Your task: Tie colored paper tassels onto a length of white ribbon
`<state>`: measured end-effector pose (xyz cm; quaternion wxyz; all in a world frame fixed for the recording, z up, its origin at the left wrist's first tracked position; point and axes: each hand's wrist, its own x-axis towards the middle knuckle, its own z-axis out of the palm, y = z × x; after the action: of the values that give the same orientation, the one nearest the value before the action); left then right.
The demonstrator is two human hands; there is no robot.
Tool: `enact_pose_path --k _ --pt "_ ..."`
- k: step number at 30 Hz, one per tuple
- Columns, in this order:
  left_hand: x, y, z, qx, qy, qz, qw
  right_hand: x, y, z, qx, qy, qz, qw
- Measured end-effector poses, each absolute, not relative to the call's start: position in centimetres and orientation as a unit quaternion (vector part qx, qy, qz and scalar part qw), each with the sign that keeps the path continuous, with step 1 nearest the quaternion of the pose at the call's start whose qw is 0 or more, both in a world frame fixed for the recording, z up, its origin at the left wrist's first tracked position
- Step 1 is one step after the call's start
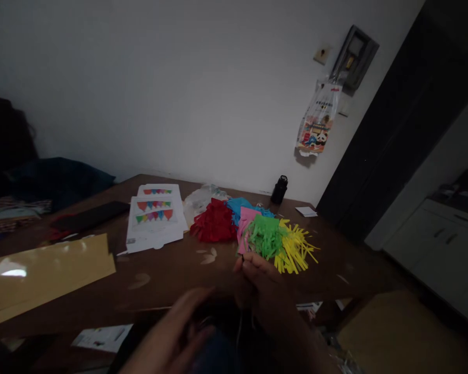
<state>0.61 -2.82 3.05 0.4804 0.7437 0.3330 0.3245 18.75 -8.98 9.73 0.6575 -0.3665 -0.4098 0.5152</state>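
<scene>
My right hand (259, 291) is raised in front of the table's edge, its thumb and forefinger pinched together. A tiny dark end shows at the fingertips, and a thin pale string (239, 332) hangs below the hand. To its left is my left hand (179, 327), blurred by motion, thumb and fingers apart, with nothing visible in it. Just beyond the right hand lie fringed tassel bundles: red (216, 222), blue (244, 205), pink (246, 224), green (265, 234) and yellow (294, 246).
On the brown table (159, 280) are printed sheets (156, 228) showing bunting, a crumpled clear plastic bag (203, 200), shiny tan sheets (50, 270) and a black bottle-like object (280, 189). A small white paper (306, 212) lies at the far right. A printed bag (317, 122) hangs on the wall.
</scene>
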Motion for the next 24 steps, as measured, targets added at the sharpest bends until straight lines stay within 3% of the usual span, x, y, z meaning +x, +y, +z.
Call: enact_pose_path --k 4,7,11,14,17,24 --pt "4.9 -5.2 1.6 0.655 0.194 0.292 0.669 17.0 -7.5 10.3 -0.327 -0.385 0.508 0.698" --pt "6.3 -5.2 -0.2 0.581 0.179 0.301 0.735 17.2 -7.1 10.6 -0.306 -0.362 0.501 0.724" --pt "4.9 -4.3 -0.9 0.577 0.247 0.331 0.705 18.4 -7.1 10.7 -0.278 -0.34 0.469 0.767" --pt "3.4 -3.9 -0.1 0.621 0.319 0.405 0.59 18.6 -7.0 10.5 -0.273 -0.33 0.454 0.782" --pt "3.2 -4.2 1.2 0.691 0.319 0.398 0.512 17.7 -6.7 9.8 -0.281 -0.323 0.471 0.771" --pt "5.1 -4.9 2.5 0.703 0.26 0.313 0.583 16.7 -5.9 8.1 -0.377 -0.391 0.393 0.742"
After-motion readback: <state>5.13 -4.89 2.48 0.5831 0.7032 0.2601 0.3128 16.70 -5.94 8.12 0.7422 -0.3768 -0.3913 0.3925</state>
